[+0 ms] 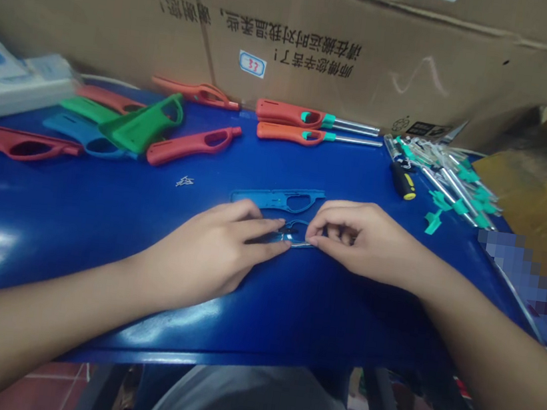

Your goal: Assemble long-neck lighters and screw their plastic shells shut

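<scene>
My left hand (217,251) lies on the blue table (75,219) with its fingers stretched toward a blue lighter shell half (294,235), fingertips pressing on it. My right hand (355,236) is curled, its fingertips pinching the same shell half from the right. The two hands nearly hide that piece. A second blue lighter shell half (277,199) lies flat just behind them.
Red, green and blue lighter shells (137,126) are piled at the back left. Two assembled red lighters (309,125) lie at the back centre. A screwdriver (402,178) and a heap of metal tubes with teal parts (453,178) sit back right. Cardboard boxes (326,30) stand behind.
</scene>
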A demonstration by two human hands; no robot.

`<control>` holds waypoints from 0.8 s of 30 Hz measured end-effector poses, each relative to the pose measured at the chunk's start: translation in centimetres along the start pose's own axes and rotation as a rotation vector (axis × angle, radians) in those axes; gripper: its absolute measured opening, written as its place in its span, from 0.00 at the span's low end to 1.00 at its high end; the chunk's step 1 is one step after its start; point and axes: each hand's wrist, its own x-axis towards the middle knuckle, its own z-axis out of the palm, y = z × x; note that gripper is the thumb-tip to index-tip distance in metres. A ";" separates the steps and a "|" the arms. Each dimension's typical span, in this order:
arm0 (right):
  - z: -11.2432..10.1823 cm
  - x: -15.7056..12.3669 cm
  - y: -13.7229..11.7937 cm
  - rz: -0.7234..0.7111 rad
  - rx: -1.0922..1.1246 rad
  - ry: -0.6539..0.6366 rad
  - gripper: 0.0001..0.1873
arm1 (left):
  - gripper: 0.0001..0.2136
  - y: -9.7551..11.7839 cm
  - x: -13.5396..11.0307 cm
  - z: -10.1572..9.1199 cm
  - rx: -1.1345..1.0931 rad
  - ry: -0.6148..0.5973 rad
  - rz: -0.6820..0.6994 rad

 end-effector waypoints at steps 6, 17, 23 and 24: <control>0.0 0.0 -0.1 0.000 -0.013 -0.024 0.04 | 0.18 -0.1 -0.2 0.2 -0.075 0.041 -0.053; -0.3 -0.3 -0.3 -0.088 -0.115 -0.053 0.03 | 0.19 0.1 0.2 -0.2 0.046 -0.077 0.010; -0.5 -0.3 -0.2 -0.139 -0.145 -0.068 0.04 | 0.18 0.1 0.2 -0.2 0.004 -0.036 -0.021; -0.5 -0.3 -0.2 -0.133 -0.141 -0.070 0.04 | 0.19 0.1 0.2 -0.2 -0.003 -0.029 -0.020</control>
